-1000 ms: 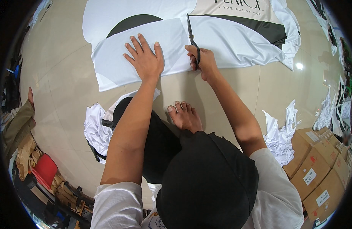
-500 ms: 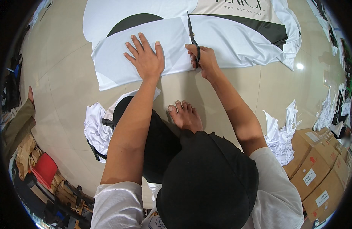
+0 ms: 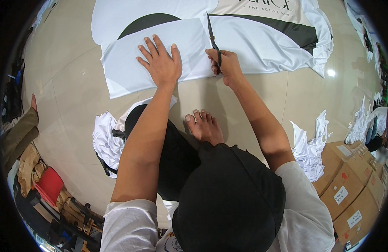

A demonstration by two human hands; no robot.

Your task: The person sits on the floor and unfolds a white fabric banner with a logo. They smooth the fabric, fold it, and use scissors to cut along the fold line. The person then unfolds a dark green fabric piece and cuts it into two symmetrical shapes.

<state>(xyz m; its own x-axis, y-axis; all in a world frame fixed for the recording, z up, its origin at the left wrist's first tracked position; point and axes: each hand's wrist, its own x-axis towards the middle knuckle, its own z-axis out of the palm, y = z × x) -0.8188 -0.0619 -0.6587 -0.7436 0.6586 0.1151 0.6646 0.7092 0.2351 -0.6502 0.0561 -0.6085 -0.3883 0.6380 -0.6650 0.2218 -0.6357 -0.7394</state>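
Observation:
A large white cloth [image 3: 131, 63] with black curved panels and a beige printed patch lies spread over the floor in front of me. My left hand [image 3: 163, 67] rests flat on it, fingers spread. My right hand [image 3: 226, 65] grips black-handled scissors [image 3: 212, 38] by their loops, at the cloth's near edge. The blades point away from me and look nearly closed. To their left the flat cloth meets a straight boundary; on their right the white fabric [image 3: 252, 46] falls in loose folds. Whether the blades pass through the cloth is hard to make out.
Crumpled white cloth [image 3: 107, 140] lies on the tiled floor beside my knee, and more white scraps [image 3: 309, 147] lie at right. Cardboard boxes [image 3: 345, 193] stack at lower right. A red seat [image 3: 49, 187] and another person's leg [image 3: 23, 130] show at left.
The right hand and scissors have shifted very slightly to the right. The left hand stays pressed on the cloth. At the far right, more of another person has come into view.

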